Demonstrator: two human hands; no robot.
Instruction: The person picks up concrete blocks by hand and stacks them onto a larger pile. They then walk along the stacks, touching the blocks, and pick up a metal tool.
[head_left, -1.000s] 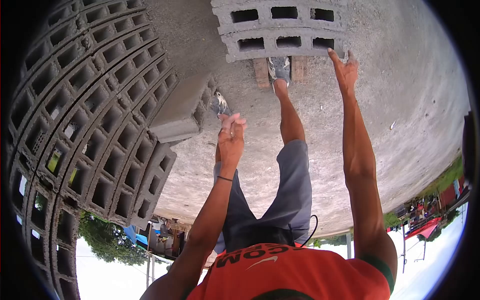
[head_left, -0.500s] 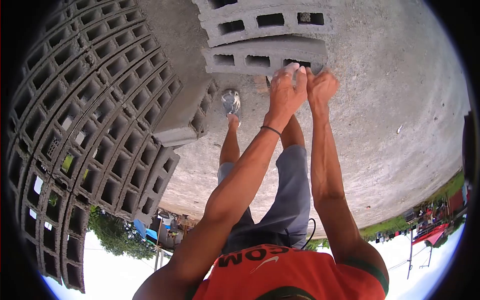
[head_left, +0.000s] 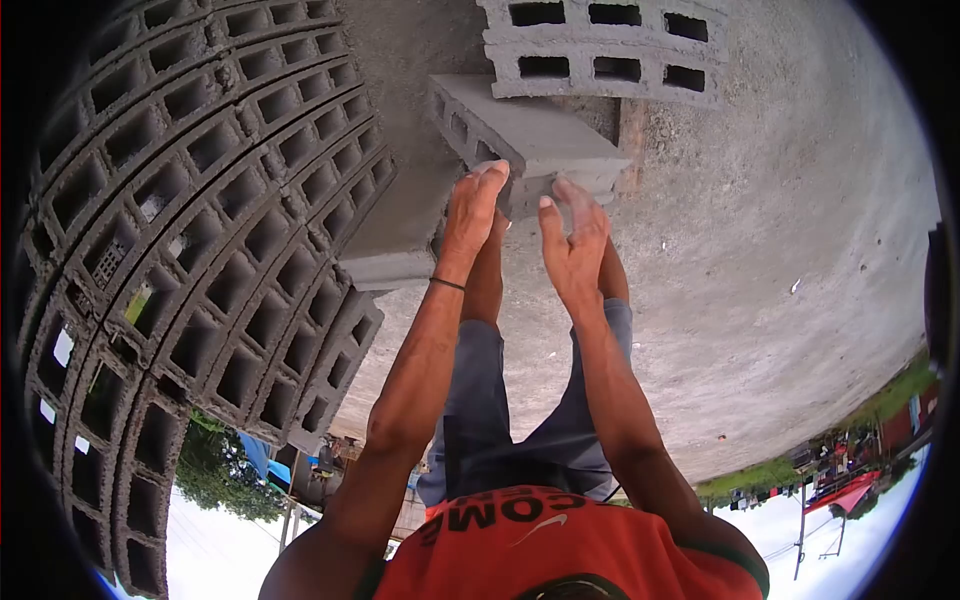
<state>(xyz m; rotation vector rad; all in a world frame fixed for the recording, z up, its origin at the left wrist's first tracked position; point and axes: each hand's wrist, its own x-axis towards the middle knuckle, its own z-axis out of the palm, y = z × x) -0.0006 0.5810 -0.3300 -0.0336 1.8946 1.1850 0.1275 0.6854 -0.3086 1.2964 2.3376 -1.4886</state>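
Observation:
A grey hollow concrete block (head_left: 560, 135) lies turned at an angle in front of me, its hollow side facing left and its smooth side up. My left hand (head_left: 474, 215) has its fingers closed at the block's near left corner, by the end hollow. Close to the near end of the same block is my right hand (head_left: 575, 245), thumb and fingers apart and slightly blurred. Just beyond, a stack of hollow blocks (head_left: 610, 45) shows its rows of openings, and the turned block's far end reaches close to it.
A tall wall of stacked hollow blocks (head_left: 210, 210) rises on my left. Near its foot lies another block (head_left: 390, 268), close to my left forearm. Rough concrete ground (head_left: 760, 250) spreads to the right. A reddish-brown strip (head_left: 631, 140) lies beside the turned block.
The near block has come away from the stack's row, moved left and swung to an angle. My left hand has moved left with it; my right hand has moved down and its fingers have spread.

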